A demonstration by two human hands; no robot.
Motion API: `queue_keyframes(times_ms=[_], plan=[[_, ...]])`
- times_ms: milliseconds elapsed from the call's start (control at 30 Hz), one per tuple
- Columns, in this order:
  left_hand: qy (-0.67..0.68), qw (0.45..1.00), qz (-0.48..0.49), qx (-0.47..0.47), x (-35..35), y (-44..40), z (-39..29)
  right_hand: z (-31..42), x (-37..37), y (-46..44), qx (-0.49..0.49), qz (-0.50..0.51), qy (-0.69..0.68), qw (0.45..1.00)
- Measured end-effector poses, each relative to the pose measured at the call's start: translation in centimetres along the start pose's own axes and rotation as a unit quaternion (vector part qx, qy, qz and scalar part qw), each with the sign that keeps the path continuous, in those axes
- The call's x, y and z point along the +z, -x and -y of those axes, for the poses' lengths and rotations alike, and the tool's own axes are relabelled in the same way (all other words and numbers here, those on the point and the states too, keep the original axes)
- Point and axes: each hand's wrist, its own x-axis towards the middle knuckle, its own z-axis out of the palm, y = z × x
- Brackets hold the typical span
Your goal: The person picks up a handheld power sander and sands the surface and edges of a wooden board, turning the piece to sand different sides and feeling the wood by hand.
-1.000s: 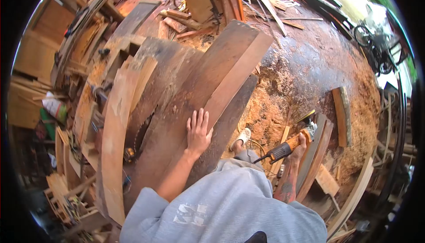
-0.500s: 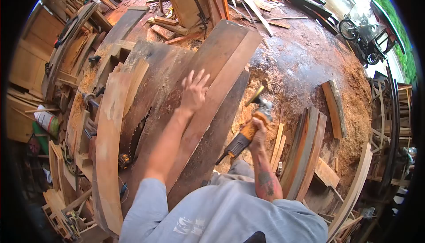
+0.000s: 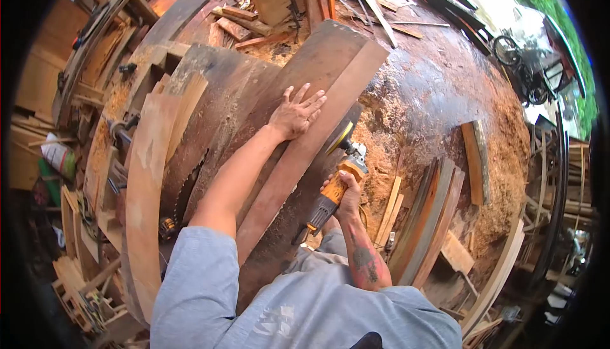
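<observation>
My left hand (image 3: 297,113) lies with spread fingers on the upper face of a long brown board (image 3: 318,63), which rests on wider dark planks (image 3: 222,88). To its right, my right hand (image 3: 346,191) is wrapped round the orange and black body of an angle grinder (image 3: 330,196). The grinder's yellow-edged disc (image 3: 341,136) is at the board's right side, over a darker plank; whether it touches the wood I cannot tell. A pale curved board (image 3: 149,203) lies at the left.
Several thick timbers (image 3: 429,222) lean at the lower right, with a short slab (image 3: 475,161) beyond them on sawdust-covered ground (image 3: 502,209). A motorcycle (image 3: 527,63) is at the upper right. A cordless tool (image 3: 168,227) sits by the pale board. Scrap wood (image 3: 244,28) lies at the top.
My right hand has brought the grinder up and left, from beside the timbers to the board's right side. My left hand has lifted, moved farther up the board and come down again.
</observation>
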Motion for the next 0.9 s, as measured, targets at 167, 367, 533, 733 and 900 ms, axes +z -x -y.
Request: queue_keyframes(times_ms=[167,367,533,733,900], plan=[[0.015,1.000,-0.004,-0.006,0.3,0.1,0.1,0.2,0.7,-0.9,-0.008,0.009,0.010,1.000],[0.036,0.999,-0.023,-0.007,0.6,0.2,0.2,0.5,1.5,-2.1,-0.027,-0.005,0.031,0.999],[0.039,0.999,-0.026,-0.008,0.7,0.2,0.3,0.8,1.6,-3.2,-0.032,-0.025,0.040,0.998],[0.038,0.999,0.002,-0.002,0.0,0.2,0.3,1.0,1.4,-3.6,-0.034,-0.028,0.063,0.997],[0.046,0.999,-0.007,-0.010,0.4,0.2,0.2,1.5,1.5,-4.0,-0.047,-0.016,0.070,0.996]])
